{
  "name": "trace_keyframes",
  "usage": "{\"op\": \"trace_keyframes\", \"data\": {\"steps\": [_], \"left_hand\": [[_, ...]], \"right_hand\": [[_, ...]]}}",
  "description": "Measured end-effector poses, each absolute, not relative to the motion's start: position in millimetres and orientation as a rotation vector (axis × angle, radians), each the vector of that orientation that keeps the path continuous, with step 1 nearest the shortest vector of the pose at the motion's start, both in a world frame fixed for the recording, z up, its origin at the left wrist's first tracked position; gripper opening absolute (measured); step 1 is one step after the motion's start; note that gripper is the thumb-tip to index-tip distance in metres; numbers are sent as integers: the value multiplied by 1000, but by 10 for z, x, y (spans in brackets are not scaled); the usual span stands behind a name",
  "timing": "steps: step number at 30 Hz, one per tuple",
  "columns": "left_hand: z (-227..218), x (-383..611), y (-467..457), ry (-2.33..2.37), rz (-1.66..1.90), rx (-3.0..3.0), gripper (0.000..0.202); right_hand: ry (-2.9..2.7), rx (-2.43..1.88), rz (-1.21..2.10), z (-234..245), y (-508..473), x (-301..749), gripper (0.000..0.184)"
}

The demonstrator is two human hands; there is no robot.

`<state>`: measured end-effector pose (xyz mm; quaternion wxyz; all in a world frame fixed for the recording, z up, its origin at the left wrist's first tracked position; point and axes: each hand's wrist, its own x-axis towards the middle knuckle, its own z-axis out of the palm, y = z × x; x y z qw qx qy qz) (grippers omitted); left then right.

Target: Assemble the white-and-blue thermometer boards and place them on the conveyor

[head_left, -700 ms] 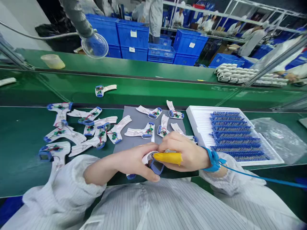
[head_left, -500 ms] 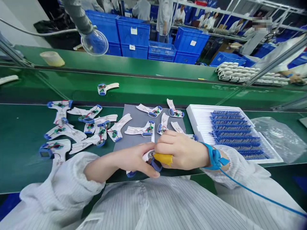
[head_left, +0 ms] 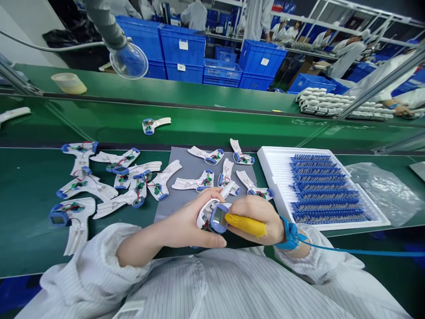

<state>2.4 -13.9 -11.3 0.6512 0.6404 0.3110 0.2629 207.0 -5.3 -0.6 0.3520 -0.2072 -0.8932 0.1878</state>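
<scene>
Clutching white device [head_left: 205, 217], left grip [head_left: 187, 226] closed, end hidden; right grip [head_left: 257, 216] curled against it.

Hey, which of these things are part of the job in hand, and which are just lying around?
In use:
left hand gripping a white device housing with blue-framed screen
right hand pressing a yellow rod-shaped piece against it

Lying about:
open white housings on a grey mat
white tray of blue parts
plastic bag

White thermometer body [head_left: 205, 217], blue-rimmed screen [head_left: 219, 218], gripped, tilted

Blue cord [head_left: 352, 252] right of right hand [head_left: 259, 213], foam tray [head_left: 274, 177] beyond
</scene>
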Motion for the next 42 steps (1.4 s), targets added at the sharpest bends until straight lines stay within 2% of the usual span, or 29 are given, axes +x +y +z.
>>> {"op": "trace_keyframes", "data": {"steps": [4,12,18,24,27,30,32,35,39,42], "left_hand": [[-175,72,-164,835,657,1540,66],[-192,206,-224,1048,709,1643,33],[-230,228,-215,1018,729,1778,34],[-381,339,-177,1019,771,1528,37],[-425,373,-138,1093,820,1130,50],[-435,359,-110,1150,734,669,60],[-459,343,-100,1203,728,540,57],[-512,331,-93,1255,804,544,49],[-534,329,-54,1335,813,535,48],[-605,265,-11,1333,796,522,43]], "right_hand": [[-2334,-595,468,-24,-42,2078,12],[-2444,-582,449,-37,24,2081,18],[-2461,-560,525,-73,46,2125,21],[-2504,-641,241,-160,-48,2164,23],[-2406,-874,105,-174,-72,2418,28],[-2174,-1332,-88,-119,-81,2930,28],[-2114,-1776,-187,-92,-41,3330,29],[-2226,-2345,-134,-130,110,3798,30],[-2345,-2552,-22,-242,338,3937,21],[-2426,-2609,14,-240,412,3802,26]]}}
